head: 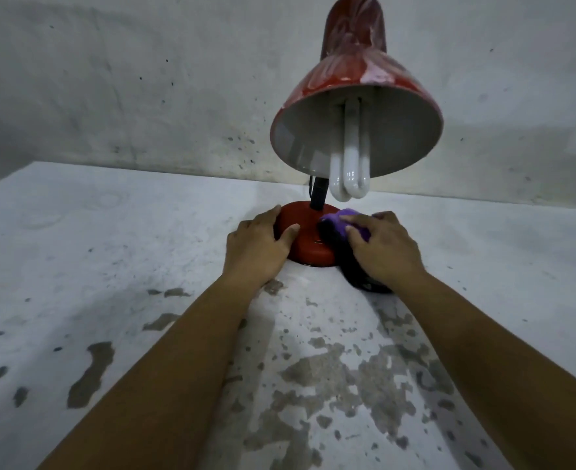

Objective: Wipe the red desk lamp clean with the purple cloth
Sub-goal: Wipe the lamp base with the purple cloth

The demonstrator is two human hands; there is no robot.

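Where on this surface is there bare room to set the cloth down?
Bare tabletop lies left of the left hand, and right of the right hand toward the wall. It is crowded around the lamp base, where both hands and the cloth sit.

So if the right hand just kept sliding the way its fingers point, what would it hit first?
Probably the lamp's black stem. The right hand presses the purple cloth on the red base, fingers pointing up-left toward the stem, though depth is hard to judge.
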